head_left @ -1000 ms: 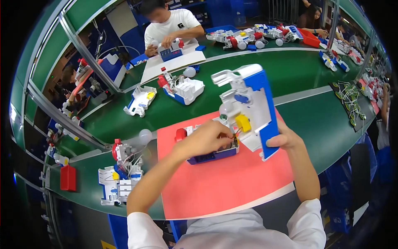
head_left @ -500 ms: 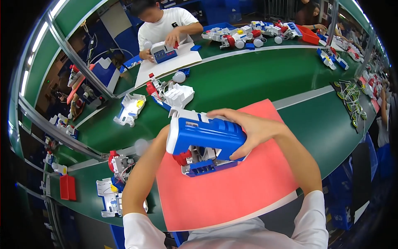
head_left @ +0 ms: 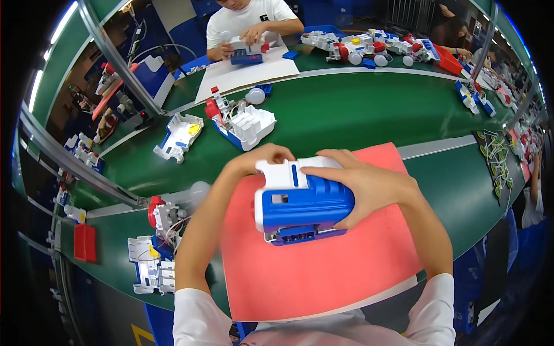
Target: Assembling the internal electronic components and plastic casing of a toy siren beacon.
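A blue-and-white plastic housing [head_left: 306,202] is held over a red-pink sheet [head_left: 323,271] on the bench. Its blue shell sits over a lower part with a dark blue slotted panel [head_left: 297,234], and only a narrow gap shows between them. My right hand [head_left: 375,187] grips the right end, fingers over the white top and thumb low on the blue side. Behind the far left corner, my left hand [head_left: 268,157] is closed against the housing with curled fingers; its fingertips are partly hidden.
An opened assembly with a red part [head_left: 156,212] and wires lies left of my left forearm, near a white shell [head_left: 144,262]. On the green belt are another white shell [head_left: 180,137] and assembly [head_left: 248,124]. Across it, a co-worker [head_left: 254,26] handles a similar unit. A red bin [head_left: 85,242] stands far left.
The housing has tipped and moved slightly right, and the gap under its blue shell has narrowed. The red part inside is now mostly hidden. My left hand has come into sight at the back.
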A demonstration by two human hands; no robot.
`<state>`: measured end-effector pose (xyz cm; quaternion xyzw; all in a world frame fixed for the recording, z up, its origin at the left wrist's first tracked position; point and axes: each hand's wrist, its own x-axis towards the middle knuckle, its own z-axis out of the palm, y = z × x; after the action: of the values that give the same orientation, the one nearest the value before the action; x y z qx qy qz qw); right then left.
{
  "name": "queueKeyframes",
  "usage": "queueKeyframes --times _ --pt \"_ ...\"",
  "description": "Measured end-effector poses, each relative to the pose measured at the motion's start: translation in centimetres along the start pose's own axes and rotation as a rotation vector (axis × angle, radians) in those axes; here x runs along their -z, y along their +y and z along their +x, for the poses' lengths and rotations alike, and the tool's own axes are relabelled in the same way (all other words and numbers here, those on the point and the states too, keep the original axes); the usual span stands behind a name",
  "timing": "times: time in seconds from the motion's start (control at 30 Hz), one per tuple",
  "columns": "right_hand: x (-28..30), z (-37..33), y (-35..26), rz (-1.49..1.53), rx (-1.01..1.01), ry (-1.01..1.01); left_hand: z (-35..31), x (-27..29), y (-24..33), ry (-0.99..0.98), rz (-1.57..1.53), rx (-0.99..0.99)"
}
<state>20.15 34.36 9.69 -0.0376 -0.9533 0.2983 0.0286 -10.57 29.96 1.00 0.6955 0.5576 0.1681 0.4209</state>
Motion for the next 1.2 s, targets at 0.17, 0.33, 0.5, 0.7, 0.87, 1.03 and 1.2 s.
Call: queueKeyframes --times 0.17,0.33,0.5,0.7,0.87,1.03,1.2 --pt "-0.9 2.2 -1.2 -0.188 -0.072 -0.100 -9.1 -1.8 -0.2 0.627 -0.439 0.233" --pt "-0.8 1.3 -0.2 -0.182 -0.050 -0.106 -11.7 -10.8 2.2 0.783 -0.658 0.142" --pt "-0.8 1.6 -0.8 -0.150 -0.082 -0.108 -10.6 -14.6 4.6 0.898 -0.870 -0.009" --pt "-2.7 1.2 0.7 -0.129 -0.093 -0.146 -10.3 -15.7 5.0 0.967 -0.804 -0.012" --pt "-3.8 1.1 1.2 -0.086 -0.051 -0.054 -10.4 -15.9 5.6 1.018 -0.773 -0.053" --pt "-2.7 1.4 0.6 -0.134 -0.052 -0.069 -9.6 -16.0 5.8 1.044 -0.716 -0.066" --pt "-1.8 1.5 -1.9 -0.212 -0.161 -0.155 -9.3 -16.3 3.9 1.026 -0.754 -0.106"
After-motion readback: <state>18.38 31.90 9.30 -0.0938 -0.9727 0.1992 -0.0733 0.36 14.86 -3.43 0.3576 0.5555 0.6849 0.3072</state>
